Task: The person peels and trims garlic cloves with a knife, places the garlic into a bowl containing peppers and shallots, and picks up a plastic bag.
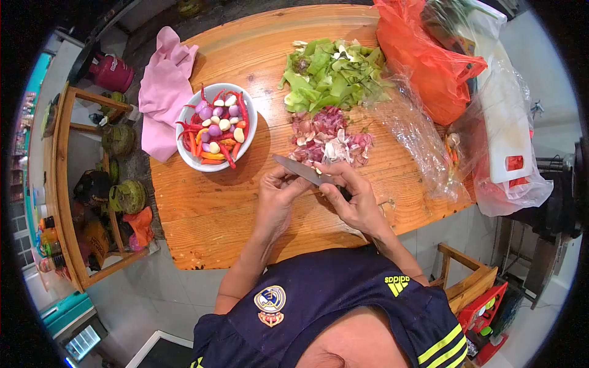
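A knife crosses in front of both hands, its blade pointing up and left and its dark handle under my right hand. The fingers of my right hand are closed round the handle. My left hand is closed in a pinch beside the blade; what it grips is hidden. A small pale piece, perhaps garlic, shows at my right fingertips. Just beyond the hands lie reddish and white peelings. To the left stands a white bowl holding red and orange chillies, shallots and garlic cloves.
Green peelings lie at the back of the wooden table. A pink cloth is beside the bowl. On the right are a red plastic bag, clear plastic and a white cutting board.
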Motion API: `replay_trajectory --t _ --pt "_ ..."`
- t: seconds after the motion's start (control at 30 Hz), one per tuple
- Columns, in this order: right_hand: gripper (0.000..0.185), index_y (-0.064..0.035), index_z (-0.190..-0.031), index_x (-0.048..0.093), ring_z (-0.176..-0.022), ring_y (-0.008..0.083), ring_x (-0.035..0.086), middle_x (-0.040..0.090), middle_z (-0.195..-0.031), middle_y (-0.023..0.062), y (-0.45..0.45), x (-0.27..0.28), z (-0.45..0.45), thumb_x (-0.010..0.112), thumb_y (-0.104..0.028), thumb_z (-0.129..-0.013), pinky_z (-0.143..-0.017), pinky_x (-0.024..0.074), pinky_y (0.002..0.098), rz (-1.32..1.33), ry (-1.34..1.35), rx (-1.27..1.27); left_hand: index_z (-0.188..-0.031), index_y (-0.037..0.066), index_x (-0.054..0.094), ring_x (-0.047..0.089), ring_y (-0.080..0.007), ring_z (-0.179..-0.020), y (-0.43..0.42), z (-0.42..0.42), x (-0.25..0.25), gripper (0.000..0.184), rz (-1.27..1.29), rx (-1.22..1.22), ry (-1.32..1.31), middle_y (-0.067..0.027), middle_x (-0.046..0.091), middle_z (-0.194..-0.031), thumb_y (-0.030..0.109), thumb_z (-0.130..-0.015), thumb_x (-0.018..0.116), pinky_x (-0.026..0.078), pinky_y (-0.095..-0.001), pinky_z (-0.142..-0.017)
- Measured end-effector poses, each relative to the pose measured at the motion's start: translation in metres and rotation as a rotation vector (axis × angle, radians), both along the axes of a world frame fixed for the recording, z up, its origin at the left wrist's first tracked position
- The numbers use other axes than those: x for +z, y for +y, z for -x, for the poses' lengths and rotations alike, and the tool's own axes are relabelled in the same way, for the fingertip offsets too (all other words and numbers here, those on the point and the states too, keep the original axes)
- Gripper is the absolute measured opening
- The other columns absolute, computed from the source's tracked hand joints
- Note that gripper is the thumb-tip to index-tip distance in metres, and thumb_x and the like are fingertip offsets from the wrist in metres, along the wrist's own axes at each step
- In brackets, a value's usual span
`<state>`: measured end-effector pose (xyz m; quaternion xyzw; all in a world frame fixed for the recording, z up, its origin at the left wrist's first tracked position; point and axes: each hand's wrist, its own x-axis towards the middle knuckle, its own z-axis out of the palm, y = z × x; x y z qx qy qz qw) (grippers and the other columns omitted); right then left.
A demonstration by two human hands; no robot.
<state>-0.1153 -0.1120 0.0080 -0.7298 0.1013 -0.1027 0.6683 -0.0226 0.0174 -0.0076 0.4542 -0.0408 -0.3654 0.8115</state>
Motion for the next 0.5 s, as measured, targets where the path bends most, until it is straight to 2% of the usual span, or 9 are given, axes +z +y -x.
replay_trajectory --t 0.13,0.23,0.33,0.43,0.47,0.5 --pt "0.025 -0.0009 -0.110 0.053 -0.087 0.0141 0.062 0.065 -0.095 0.0110 -0.002 0.004 -0.001 0.058 -0.010 -0.088 -0.071 0.0472 0.0266 -0.087 0.086 -0.008 -0.091 0.000 0.065 0.061 -0.0133 -0.081 -0.002 0.001 0.006 0.013 -0.004 -0.026 0.020 -0.0073 0.065 -0.089 -0.001 -0.078 0.064 0.050 -0.0268 -0.076" --pt "0.021 -0.0015 -0.107 0.054 -0.076 0.0095 0.060 0.064 -0.086 0.0074 0.001 -0.003 -0.003 0.057 -0.009 -0.088 -0.064 0.0453 0.0234 -0.119 -0.038 -0.061 -0.092 0.000 0.065 0.061 -0.0131 -0.081 0.001 -0.002 0.003 0.013 0.002 -0.083 0.022 -0.0075 0.065 -0.090 0.000 -0.079 0.064 0.049 -0.0258 -0.075" --pt "0.015 -0.0047 -0.102 0.053 -0.056 0.0041 0.047 0.056 -0.069 -0.0002 -0.010 0.004 0.001 0.054 -0.014 -0.091 -0.048 0.0357 0.0195 -0.474 0.060 0.066 -0.094 0.000 0.065 0.061 -0.0128 -0.083 0.006 -0.009 -0.004 0.015 0.035 -0.191 -0.018 -0.0079 0.065 -0.093 0.000 -0.079 0.064 0.049 -0.0255 -0.076" --pt "0.013 -0.0075 -0.097 0.049 -0.046 0.0019 0.029 0.040 -0.059 -0.0052 -0.022 0.009 0.004 0.049 -0.020 -0.094 -0.041 0.0210 0.0186 -0.767 0.099 0.186 -0.098 0.001 0.064 0.061 -0.0128 -0.085 0.006 -0.012 0.003 0.019 0.061 -0.235 0.027 -0.0078 0.065 -0.094 0.000 -0.079 0.065 0.049 -0.0257 -0.077" --pt "0.014 -0.0080 -0.096 0.046 -0.044 0.0019 0.025 0.035 -0.058 -0.0066 -0.022 0.012 0.003 0.046 -0.022 -0.095 -0.039 0.0168 0.0192 -0.723 0.079 0.208 -0.099 0.001 0.063 0.060 -0.0128 -0.086 0.005 -0.012 0.006 0.021 0.070 -0.237 0.061 -0.0077 0.065 -0.094 0.000 -0.078 0.065 0.049 -0.0258 -0.077" --pt "0.014 -0.0079 -0.096 0.047 -0.044 0.0019 0.026 0.035 -0.058 -0.0066 -0.022 0.011 0.003 0.046 -0.022 -0.095 -0.039 0.0172 0.0191 -0.725 0.091 0.188 -0.099 0.000 0.063 0.060 -0.0143 -0.088 0.004 -0.013 0.005 0.022 0.057 -0.243 0.078 -0.0088 0.065 -0.095 0.000 -0.077 0.065 0.048 -0.0273 -0.079"
